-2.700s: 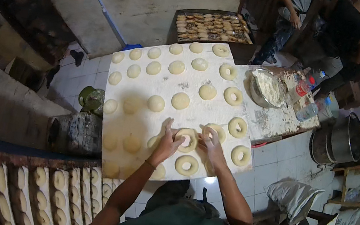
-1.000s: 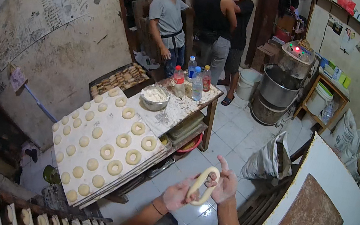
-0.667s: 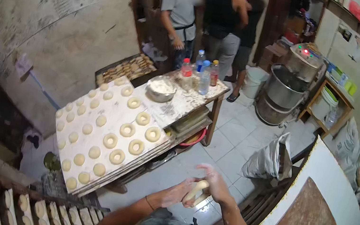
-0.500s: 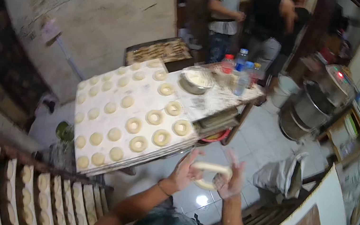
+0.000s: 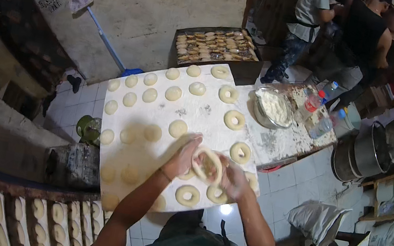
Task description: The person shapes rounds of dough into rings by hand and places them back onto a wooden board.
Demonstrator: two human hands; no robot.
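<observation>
A pale dough ring (image 5: 218, 168) hangs over the near part of the board, stretched between my two hands. My left hand (image 5: 183, 157) is at its left side, fingers partly hidden by the ring. My right hand (image 5: 234, 179) grips the right side, with some fingers showing through the hole. Flour whitens both hands. Under them lies a white floured board (image 5: 157, 112), bearing several round dough balls (image 5: 178, 128) and, along its right side, several shaped dough rings (image 5: 240, 153). My arms hide some pieces at the near edge.
Right of the board, a metal bowl of flour (image 5: 274, 107) and plastic bottles (image 5: 311, 102) stand on a floured table (image 5: 282, 147). Behind is a tray of packed bread (image 5: 215, 47). Racked dough (image 5: 41, 211) stands lower left, a sack (image 5: 316, 222) right. People (image 5: 360, 33) stand at the back.
My view has shifted toward the board. My hands and the dough ring, earlier over the floor right of the board, are now above its near right part.
</observation>
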